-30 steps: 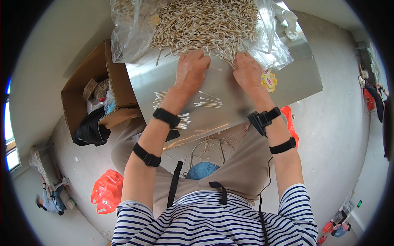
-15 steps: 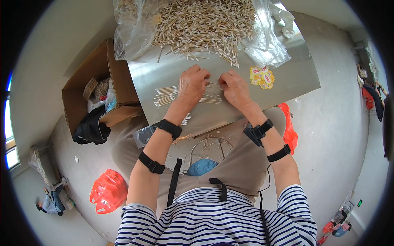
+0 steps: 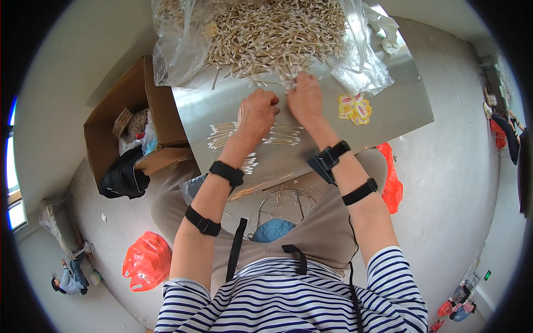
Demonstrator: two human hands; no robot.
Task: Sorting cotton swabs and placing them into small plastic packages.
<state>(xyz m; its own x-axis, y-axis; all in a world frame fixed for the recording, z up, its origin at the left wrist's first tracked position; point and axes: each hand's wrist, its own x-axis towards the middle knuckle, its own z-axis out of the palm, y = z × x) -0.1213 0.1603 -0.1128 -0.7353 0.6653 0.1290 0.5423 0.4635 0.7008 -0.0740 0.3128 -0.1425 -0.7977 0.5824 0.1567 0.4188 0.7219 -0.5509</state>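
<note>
A big heap of cotton swabs (image 3: 272,36) with brownish sticks and white tips lies at the far side of the metal table (image 3: 383,119). At its near edge my right hand (image 3: 305,101) reaches in, fingertips pinched on swabs there. My left hand (image 3: 257,114) is just to the left, above the table, fingers curled together; whatever they hold is hidden. Beside its wrist lies a sorted bundle of swabs (image 3: 223,135), partly covered by the forearm. A second small row of swabs (image 3: 283,134) rests between my two arms, and more swabs (image 3: 250,164) lie nearer me.
Yellow printed cards (image 3: 355,109) lie at the table's right. Clear plastic bags (image 3: 363,72) flank the heap. An open cardboard box (image 3: 164,105) stands against the left side. Red plastic bags (image 3: 147,261) are on the floor, and dropped swabs (image 3: 280,202) lie beneath the table edge.
My right hand has moved forward and left, from above the small row to the heap's near edge. The row between my arms is more exposed. My left hand has barely moved.
</note>
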